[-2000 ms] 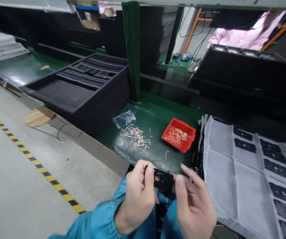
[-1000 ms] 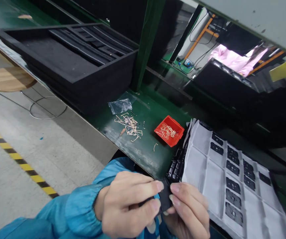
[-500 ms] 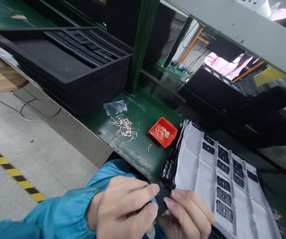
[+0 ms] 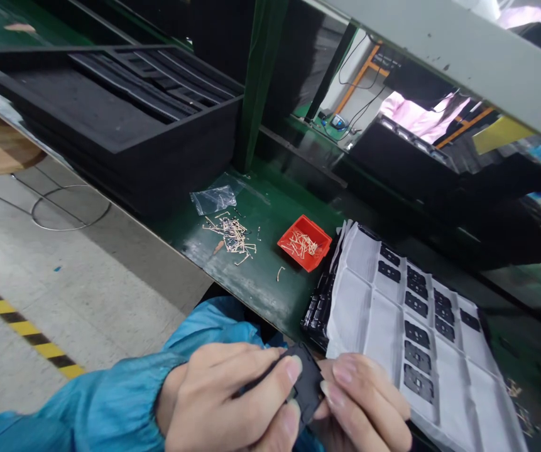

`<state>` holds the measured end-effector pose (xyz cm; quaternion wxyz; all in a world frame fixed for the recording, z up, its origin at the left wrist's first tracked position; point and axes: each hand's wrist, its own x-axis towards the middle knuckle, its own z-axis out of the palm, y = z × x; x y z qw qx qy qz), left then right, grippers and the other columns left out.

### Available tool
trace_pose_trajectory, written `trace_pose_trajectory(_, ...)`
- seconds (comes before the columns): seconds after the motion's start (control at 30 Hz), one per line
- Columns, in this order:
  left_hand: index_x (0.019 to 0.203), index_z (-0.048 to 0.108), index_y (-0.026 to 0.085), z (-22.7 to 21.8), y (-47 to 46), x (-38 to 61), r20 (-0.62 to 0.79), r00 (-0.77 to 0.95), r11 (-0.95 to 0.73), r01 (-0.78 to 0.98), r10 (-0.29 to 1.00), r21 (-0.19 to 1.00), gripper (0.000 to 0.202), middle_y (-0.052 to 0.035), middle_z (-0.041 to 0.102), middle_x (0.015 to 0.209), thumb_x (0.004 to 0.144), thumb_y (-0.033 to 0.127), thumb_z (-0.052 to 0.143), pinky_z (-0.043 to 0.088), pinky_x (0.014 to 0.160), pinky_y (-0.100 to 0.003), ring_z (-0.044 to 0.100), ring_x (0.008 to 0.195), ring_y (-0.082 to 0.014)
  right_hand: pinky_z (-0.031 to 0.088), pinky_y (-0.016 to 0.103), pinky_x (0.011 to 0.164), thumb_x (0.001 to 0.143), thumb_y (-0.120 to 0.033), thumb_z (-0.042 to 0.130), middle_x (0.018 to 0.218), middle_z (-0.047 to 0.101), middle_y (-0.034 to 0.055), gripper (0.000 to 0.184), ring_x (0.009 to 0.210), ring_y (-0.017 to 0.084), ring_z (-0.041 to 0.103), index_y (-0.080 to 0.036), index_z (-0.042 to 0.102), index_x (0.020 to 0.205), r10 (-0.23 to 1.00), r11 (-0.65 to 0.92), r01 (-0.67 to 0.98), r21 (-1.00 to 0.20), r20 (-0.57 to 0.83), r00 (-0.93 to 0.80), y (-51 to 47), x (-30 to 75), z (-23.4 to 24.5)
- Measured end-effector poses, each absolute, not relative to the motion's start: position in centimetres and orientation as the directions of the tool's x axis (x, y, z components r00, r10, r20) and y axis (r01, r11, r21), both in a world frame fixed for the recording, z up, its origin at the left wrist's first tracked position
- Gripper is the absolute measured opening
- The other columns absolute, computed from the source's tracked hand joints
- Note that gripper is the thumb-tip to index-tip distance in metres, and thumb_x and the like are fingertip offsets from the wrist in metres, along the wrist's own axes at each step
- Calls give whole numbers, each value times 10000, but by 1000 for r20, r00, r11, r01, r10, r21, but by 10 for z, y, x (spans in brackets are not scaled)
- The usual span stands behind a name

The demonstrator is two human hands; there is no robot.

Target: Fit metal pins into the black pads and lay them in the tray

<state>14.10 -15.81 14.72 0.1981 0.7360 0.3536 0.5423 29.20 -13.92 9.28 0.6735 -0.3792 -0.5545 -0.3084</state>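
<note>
My left hand [image 4: 232, 398] is closed on a small, flat black plastic part [image 4: 308, 384], pinching it between thumb and fingers. The part is tilted so that one dark face shows. My right hand [image 4: 364, 402] is closed at the part's right edge, its fingertips pressed together there. Whether a tiny piece also sits between those fingertips is hidden. Both hands are at the front edge of the green bench [image 4: 265, 295], just left of a white compartment tray [image 4: 352, 307] holding several similar black parts [image 4: 418, 358].
A red bin [image 4: 315, 262] holds thin gold-coloured bent pieces. More such pieces [image 4: 235, 235] lie in a loose pile beside a clear plastic bag [image 4: 213, 199]. A large black foam tray [image 4: 180, 138] stands at the back left near a green post [image 4: 258, 88]. A wooden stool [image 4: 4, 150] is at left.
The black part has been raised and turned, so more of its face shows between my hands. My fingers have shifted slightly around it. The whole view has moved a little.
</note>
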Motion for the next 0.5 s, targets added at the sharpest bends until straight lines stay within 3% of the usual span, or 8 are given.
trace_pose_trajectory(0.07,1142,723,322,151,-157,138,646,157,-660,294,747,691,278,-5,836,928,939,160,623,685,624,-285,804,718,-198,474,369,541,923,-142,728,670,520,6,119,634,191,485,-223,747,1008,-16,496,846,-197,972,235,-141,290,94)
trace_pose_trajectory(0.13,1139,734,310,155,-154,135,643,168,-661,289,748,693,263,-10,839,925,945,160,639,685,641,-273,805,722,-193,502,356,563,945,-143,703,676,547,4,78,641,178,501,-215,723,922,5,496,856,-146,986,166,-144,289,95)
trace_pose_trajectory(0.3,1073,747,260,157,-148,134,627,238,-671,273,742,690,170,-17,840,873,984,180,627,678,618,-251,802,685,-179,517,288,553,984,-132,656,640,602,-7,411,634,139,527,-229,517,609,59,472,880,-56,998,32,-147,295,103)
trace_pose_trajectory(0.5,986,714,179,154,-138,140,672,285,-730,235,683,642,161,-19,840,821,1041,166,563,655,640,-205,809,674,-157,543,283,543,975,-106,677,704,669,16,317,677,130,641,-162,609,670,153,588,808,-47,987,-54,-146,305,107)
